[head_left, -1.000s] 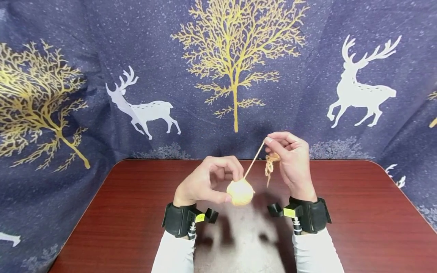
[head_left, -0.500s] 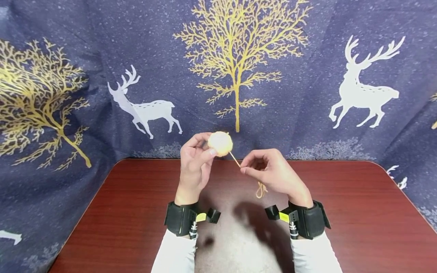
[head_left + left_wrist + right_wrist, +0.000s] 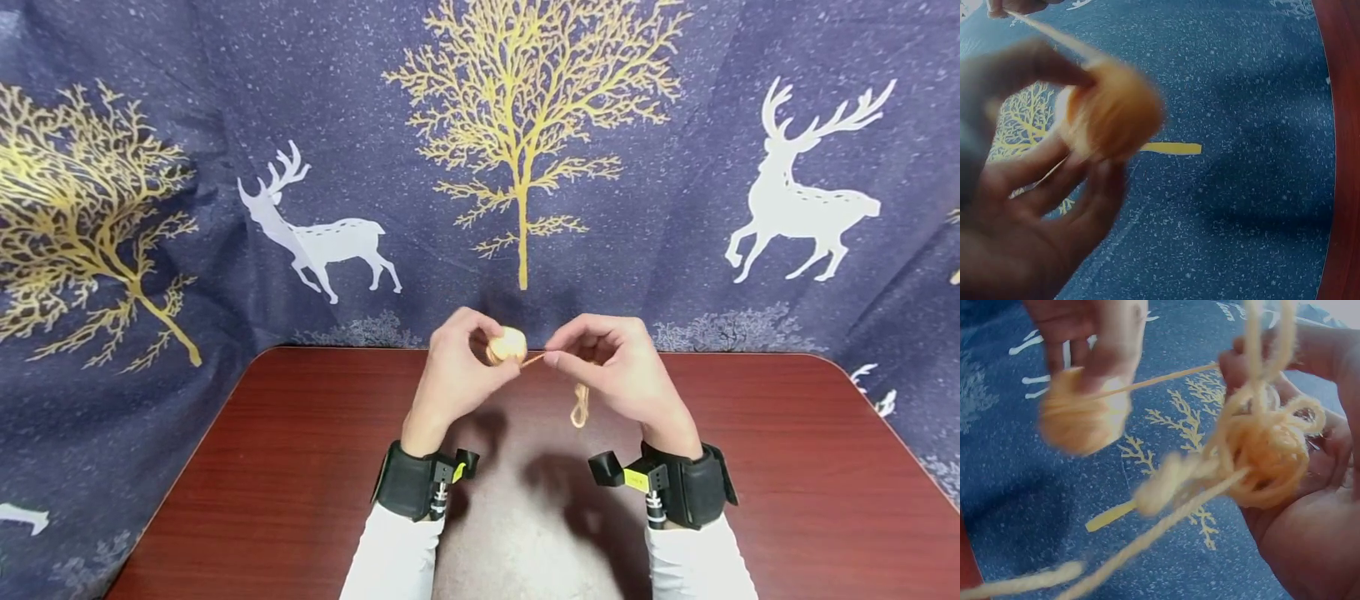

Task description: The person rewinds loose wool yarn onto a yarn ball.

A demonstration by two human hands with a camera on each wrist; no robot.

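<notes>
A small ball of pale yellow-orange yarn (image 3: 508, 343) is gripped between the thumb and fingers of my left hand (image 3: 456, 367), above the far part of the table. From the ball (image 3: 1119, 112) a taut strand (image 3: 1166, 378) runs to the thumb and forefinger of my right hand (image 3: 618, 367), which pinch it. A loose tangle of the same yarn (image 3: 1266, 450) sits in the right palm, and a loop of it (image 3: 580, 407) dangles below that hand. In the left wrist view the ball is blurred, with fingers under and around it.
The reddish-brown table (image 3: 300, 467) has a pale glare patch in its middle. Behind its far edge hangs a dark blue cloth (image 3: 450, 275) printed with gold trees and white deer. Black wrist straps with small cameras (image 3: 408, 483) are on both forearms.
The left hand and ball went from low centre up to the left, then back right and slightly lower. The right hand came down from the upper right, and the strand between them is shorter.
</notes>
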